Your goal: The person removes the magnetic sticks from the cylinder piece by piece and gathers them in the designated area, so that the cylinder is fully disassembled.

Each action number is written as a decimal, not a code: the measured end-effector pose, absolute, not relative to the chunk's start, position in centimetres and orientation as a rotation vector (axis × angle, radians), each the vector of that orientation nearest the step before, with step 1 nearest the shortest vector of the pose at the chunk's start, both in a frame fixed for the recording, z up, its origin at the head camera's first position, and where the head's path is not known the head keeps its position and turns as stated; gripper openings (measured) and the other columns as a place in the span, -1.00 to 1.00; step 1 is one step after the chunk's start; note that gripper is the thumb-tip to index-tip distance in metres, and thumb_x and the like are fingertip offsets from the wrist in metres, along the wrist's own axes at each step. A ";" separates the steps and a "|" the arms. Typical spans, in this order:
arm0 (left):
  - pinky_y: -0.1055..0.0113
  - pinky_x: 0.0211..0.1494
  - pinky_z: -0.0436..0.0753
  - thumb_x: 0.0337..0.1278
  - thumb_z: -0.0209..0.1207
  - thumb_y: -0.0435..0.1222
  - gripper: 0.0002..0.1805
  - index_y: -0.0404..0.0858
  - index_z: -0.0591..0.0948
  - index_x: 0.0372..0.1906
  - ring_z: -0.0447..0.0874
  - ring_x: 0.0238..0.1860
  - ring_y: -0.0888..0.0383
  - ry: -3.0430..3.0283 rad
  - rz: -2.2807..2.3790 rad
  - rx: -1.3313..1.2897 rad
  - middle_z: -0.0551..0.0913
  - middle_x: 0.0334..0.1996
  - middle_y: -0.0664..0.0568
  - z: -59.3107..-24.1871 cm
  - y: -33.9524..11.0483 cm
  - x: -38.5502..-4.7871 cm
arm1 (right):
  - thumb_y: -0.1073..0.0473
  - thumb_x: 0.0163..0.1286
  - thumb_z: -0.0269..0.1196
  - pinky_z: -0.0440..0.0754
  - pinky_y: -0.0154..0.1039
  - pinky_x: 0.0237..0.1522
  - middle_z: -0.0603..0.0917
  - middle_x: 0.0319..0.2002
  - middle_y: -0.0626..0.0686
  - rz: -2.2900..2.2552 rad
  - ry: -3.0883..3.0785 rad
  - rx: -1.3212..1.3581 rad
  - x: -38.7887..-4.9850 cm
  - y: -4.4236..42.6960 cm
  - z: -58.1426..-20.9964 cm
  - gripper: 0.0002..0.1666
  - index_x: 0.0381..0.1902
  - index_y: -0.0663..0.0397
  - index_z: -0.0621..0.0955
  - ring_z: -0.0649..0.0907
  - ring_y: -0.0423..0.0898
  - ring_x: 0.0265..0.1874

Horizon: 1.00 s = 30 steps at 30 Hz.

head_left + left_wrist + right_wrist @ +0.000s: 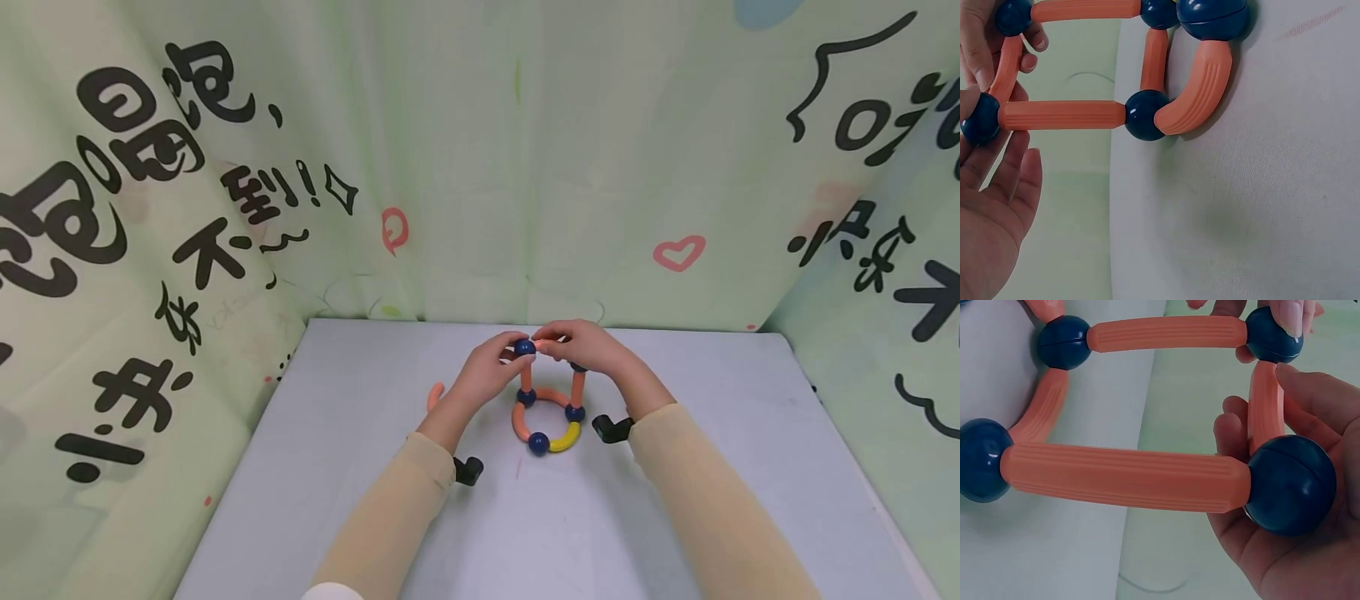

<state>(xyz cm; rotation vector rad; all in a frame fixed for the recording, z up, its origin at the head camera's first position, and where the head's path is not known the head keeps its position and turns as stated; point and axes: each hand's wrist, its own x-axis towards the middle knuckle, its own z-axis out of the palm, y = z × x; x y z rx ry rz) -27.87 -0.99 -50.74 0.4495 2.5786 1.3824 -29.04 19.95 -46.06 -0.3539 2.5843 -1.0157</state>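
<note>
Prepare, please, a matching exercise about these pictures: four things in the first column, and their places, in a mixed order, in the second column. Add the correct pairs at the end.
Things
1. Yellow curved rod
2. Heart drawing
3. Two straight orange rods
4. Loose orange piece

Places
A. Rising above the ring
B. Apart from the ring, beside the left forearm
C. Forming one part of the ring
D. On the curtain

Pairs: 1-C, 2-D, 3-A, 4-B
</note>
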 end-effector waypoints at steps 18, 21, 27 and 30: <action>0.24 -0.03 0.67 0.26 0.21 0.09 -0.48 0.11 0.49 0.29 0.62 0.03 0.18 2.575 1.409 0.454 0.63 0.09 0.20 -50.7 -0.9 -27.7 | -0.14 0.47 0.17 0.63 -0.20 -0.17 0.65 -0.05 0.00 -1.015 2.652 -0.339 -29.0 19.8 -47.3 -0.68 0.10 -0.30 0.62 0.56 0.03 -0.15; 0.25 -0.04 0.67 0.26 0.21 0.09 -0.49 0.11 0.49 0.28 0.62 0.02 0.19 2.575 1.410 0.456 0.63 0.08 0.20 -50.7 -0.9 -27.7 | -0.14 0.47 0.16 0.61 -0.19 -0.17 0.64 -0.06 -0.01 -1.009 2.662 -0.349 -29.0 19.9 -47.4 -0.70 0.09 -0.31 0.62 0.55 0.04 -0.15; 0.26 -0.05 0.67 0.27 0.21 0.08 -0.50 0.11 0.50 0.27 0.62 0.01 0.18 2.567 1.417 0.453 0.63 0.08 0.19 -50.8 -0.9 -27.7 | -0.12 0.47 0.16 0.59 -0.20 -0.22 0.63 -0.10 0.01 -1.018 2.667 -0.352 -28.8 19.8 -47.3 -0.72 0.07 -0.30 0.62 0.54 0.05 -0.18; 0.26 -0.05 0.67 0.27 0.21 0.07 -0.51 0.11 0.50 0.27 0.62 0.01 0.18 2.569 1.419 0.456 0.63 0.07 0.20 -50.8 -0.9 -27.7 | -0.11 0.48 0.16 0.58 -0.20 -0.23 0.63 -0.09 0.03 -1.026 2.668 -0.358 -28.7 19.8 -47.2 -0.70 0.09 -0.27 0.61 0.53 0.05 -0.18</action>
